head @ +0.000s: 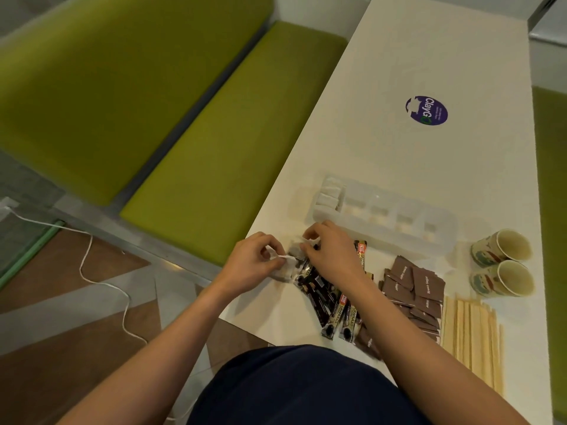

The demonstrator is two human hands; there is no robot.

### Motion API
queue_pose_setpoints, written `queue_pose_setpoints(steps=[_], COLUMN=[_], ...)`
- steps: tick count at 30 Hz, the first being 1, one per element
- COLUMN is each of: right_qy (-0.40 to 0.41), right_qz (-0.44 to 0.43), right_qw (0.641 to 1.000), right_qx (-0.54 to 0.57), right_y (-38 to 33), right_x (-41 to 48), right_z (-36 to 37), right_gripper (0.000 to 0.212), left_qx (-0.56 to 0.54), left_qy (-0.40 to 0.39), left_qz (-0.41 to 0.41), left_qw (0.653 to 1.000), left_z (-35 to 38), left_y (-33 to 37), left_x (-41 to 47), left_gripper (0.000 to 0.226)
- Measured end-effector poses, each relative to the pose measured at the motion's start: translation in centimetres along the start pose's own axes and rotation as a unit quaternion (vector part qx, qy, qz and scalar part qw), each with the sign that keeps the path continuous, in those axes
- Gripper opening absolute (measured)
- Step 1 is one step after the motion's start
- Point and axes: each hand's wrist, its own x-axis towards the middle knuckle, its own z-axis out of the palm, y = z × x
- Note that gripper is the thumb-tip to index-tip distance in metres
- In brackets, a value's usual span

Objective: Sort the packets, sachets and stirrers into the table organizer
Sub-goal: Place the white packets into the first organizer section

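A clear plastic organizer (435,237) with several compartments lies across the white table; its left compartment holds white sachets (329,194). In front of it my left hand (254,262) and my right hand (328,250) pinch small white sachets (283,269) at the table's left edge. Black coffee stick packets (334,308) lie in a pile beneath my right wrist. Brown sugar packets (414,286) are heaped to their right. Several wooden stirrers (472,338) lie side by side near the front right.
Two paper cups (503,262) lie on their sides right of the organizer. A purple round sticker (426,110) marks the far table (429,56). Green bench cushions (214,133) run along the left, and a white cable (101,280) trails on the floor.
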Motion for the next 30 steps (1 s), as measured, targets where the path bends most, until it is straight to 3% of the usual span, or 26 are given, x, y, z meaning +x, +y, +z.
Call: queue_pose_setpoints(steps=[3,10,18,30], right_qy=[0.004,0.099,0.194,0.231], right_qz=[0.022,0.052,0.077,0.046], right_qw=[0.998,0.980,0.951,0.941], right_qx=[0.062,0.167,0.228,0.241], right_y=[-0.1,0.7,2.6,2.9], right_x=[-0.6,-2.7,-4.2,-1.9], right_z=[-1.2,-5.3,-8.9,-10.4], right_gripper=[0.008,0.020,0.015,0.012], left_qx=[-0.079,-0.164,-0.051,0.104], left_qy=[-0.013,0.023,0.024,0.032], left_qz=[0.002,0.025,0.126,0.126], left_qw=[0.997,0.986,0.990,0.986], left_z=[-0.5,-2.0,-2.3,0.1], left_y=[-0.1,1.8,8.0,8.6], left_x=[-0.2,1.6,8.7,14.0], left_gripper=[0.011,0.013,0.010,0.011])
